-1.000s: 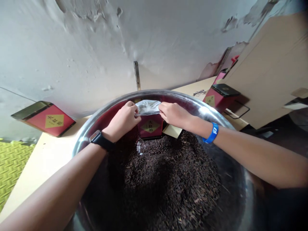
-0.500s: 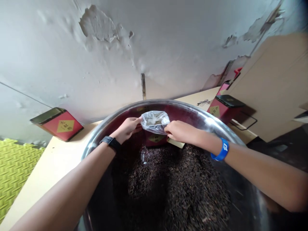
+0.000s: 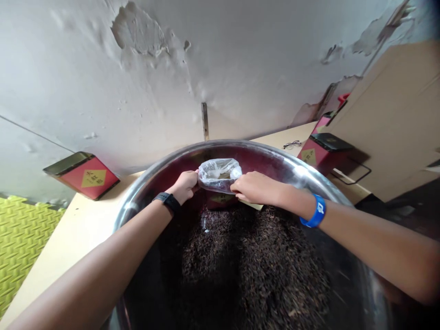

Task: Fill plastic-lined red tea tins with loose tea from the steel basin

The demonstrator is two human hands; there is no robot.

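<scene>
Spread and lowered since the frame one second earlier: the mouth of the clear plastic bag, then stretched nearly flat between two hands, now an open oval hanging over more of the tin's front label.

Item: red rectangular tin with yellow diamond label, within the basin, near its far edge; upper part hidden by the bag, base beside the leaves.

Item: left hand, black watch at the wrist; fingers pinching the bag's left rim.

Item: right hand, blue wristband on the forearm; fingers curled, gripping the bag's right front rim.

Item: cream flat piece, partly under the right hand, just beside the tin.

Item: large round silver metal basin, holding a heap of dark dried leaves.

Item: pale wooden worktop. At its far left corner, a red tin with dark lid, tilted in appearance; right of the basin, a second red tin with black lid; near the far edge, dark-framed eyeglasses.

Item: yellow-green textured mat, beyond the worktop's left edge.
</scene>
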